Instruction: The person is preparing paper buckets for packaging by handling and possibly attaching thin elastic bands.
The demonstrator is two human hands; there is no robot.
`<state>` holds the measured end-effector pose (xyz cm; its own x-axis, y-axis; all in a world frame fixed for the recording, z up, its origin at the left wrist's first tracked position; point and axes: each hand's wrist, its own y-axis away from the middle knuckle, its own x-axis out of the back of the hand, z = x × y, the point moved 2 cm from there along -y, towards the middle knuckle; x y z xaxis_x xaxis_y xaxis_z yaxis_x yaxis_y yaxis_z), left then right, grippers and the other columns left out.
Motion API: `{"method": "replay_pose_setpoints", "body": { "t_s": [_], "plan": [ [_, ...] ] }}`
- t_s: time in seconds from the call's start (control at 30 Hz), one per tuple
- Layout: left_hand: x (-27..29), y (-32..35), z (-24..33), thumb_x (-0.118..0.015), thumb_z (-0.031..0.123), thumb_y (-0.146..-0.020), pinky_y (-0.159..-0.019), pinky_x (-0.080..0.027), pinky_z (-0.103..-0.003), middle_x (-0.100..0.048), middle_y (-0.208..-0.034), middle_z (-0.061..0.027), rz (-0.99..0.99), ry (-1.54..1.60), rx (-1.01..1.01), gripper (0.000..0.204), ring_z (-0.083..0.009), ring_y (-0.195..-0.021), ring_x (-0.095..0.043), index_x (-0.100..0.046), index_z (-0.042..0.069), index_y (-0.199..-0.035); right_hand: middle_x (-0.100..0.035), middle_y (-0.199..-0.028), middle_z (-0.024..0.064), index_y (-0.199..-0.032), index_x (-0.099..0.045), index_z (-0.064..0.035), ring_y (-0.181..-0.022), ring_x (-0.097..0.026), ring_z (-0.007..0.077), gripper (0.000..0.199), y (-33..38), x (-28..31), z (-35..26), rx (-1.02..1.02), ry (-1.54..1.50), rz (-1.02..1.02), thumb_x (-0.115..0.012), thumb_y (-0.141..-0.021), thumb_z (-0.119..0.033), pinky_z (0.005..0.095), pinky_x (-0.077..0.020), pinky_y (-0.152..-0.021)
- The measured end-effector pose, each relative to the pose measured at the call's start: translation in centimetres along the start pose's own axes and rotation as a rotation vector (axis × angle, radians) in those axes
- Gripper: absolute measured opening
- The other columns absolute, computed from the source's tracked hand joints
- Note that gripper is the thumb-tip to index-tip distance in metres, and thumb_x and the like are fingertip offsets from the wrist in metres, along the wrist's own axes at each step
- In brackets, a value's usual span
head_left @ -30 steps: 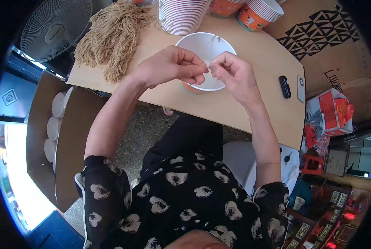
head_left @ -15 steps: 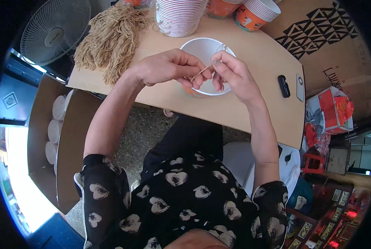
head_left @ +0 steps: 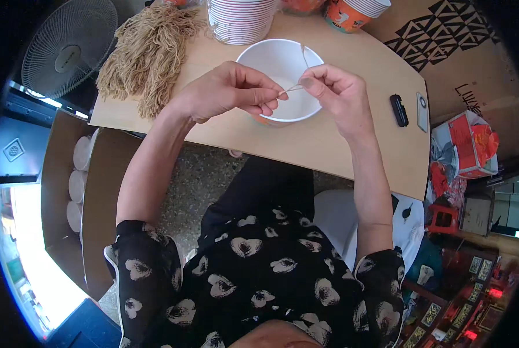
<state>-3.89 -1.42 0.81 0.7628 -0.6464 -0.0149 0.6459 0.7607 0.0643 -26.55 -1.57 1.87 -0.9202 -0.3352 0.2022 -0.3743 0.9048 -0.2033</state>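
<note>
**A short tan string stretched between my two hands over the white bowl**

My left hand (head_left: 230, 93) and my right hand (head_left: 337, 95) are close together above the round white paper bowl (head_left: 271, 64), not touching each other, each pinched shut on one end of a thin tan length of string (head_left: 289, 89). The fingertips (head_left: 275, 96) of my left hand grip the nearer, lower end; the thumb and forefinger of my right hand grip the other end a little higher. The visible piece of string is short and taut, with its long axis running almost level across the table, tilted slightly upward toward my right hand. A second thin strand (head_left: 303, 55) rises from my right fingers toward the bowl's far rim; I cannot tell whether it is the same piece.

The bowl stands upright on the pale wooden table (head_left: 329, 145), near its front edge, and the string hangs over the bowl's right half.

To my left on the table lies a loose bundle of tan fibre strings (head_left: 146, 52). Behind the bowl stands a stack of white bowls with red-striped rims (head_left: 240, 20). Well to my right lies a small black oblong device (head_left: 398, 110), with a flat grey card-like piece (head_left: 422, 111) just beside it.
</note>
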Motion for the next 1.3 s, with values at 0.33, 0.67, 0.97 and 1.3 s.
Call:
{"method": "replay_pose_setpoints", "body": {
  "t_s": [0.33,0.67,0.97,1.3],
  "plan": [
    [-0.4,-0.2,-0.2,-0.068,0.013,-0.093,-0.072,-0.055,-0.021,-0.072,-0.091,-0.0032,0.074,0.040,0.006,0.022,-0.0067,-0.076,-0.064,-0.072,0.002,-0.112,-0.069,-0.083,0.0018,-0.100,-0.072,0.0026,-0.078,-0.062,0.0058,0.017,-0.4,0.3,0.5,0.085,-0.050,-0.007,-0.071,-0.091,-0.012,0.0210,-0.0502,-0.071],
    [-2.0,0.3,-2.0,-0.071,0.007,-0.090,-0.075,-0.054,-0.023,-0.073,-0.094,-0.0039,0.343,-0.143,-0.292,0.019,-0.0073,-0.083,-0.065,-0.071,0.000,-0.107,-0.055,-0.065,-0.0051,-0.099,-0.073,0.0017,-0.054,-0.039,0.0003,0.020,-0.4,-1.5,0.4,-0.095,-0.179,0.006,-0.069,-0.091,-0.017,0.0190,-0.0254,-0.048],
    [-3.1,0.5,-2.8,-0.072,0.004,-0.088,-0.070,-0.053,-0.022,-0.071,-0.091,-0.0055,0.569,-0.072,-0.459,0.028,-0.0070,-0.080,-0.066,-0.062,0.001,-0.114,-0.050,-0.061,-0.0070,-0.096,-0.072,0.0021,-0.051,-0.034,0.0001,0.017,-0.7,-2.8,0.3,-0.197,-0.183,0.011,-0.068,-0.091,-0.014,0.0199,-0.0223,-0.046],
    [-4.4,1.1,-3.6,-0.074,0.004,-0.087,-0.070,-0.054,-0.023,-0.073,-0.090,-0.0072,0.776,-0.196,-0.507,0.029,-0.0095,-0.078,-0.067,-0.068,-0.001,-0.114,-0.050,-0.058,-0.0055,-0.081,-0.068,0.0007,-0.051,-0.038,0.0016,0.015,-1.0,-3.8,-0.9,-0.268,-0.034,0.013,-0.067,-0.090,-0.011,0.0208,-0.0265,-0.046]
  ]
}}
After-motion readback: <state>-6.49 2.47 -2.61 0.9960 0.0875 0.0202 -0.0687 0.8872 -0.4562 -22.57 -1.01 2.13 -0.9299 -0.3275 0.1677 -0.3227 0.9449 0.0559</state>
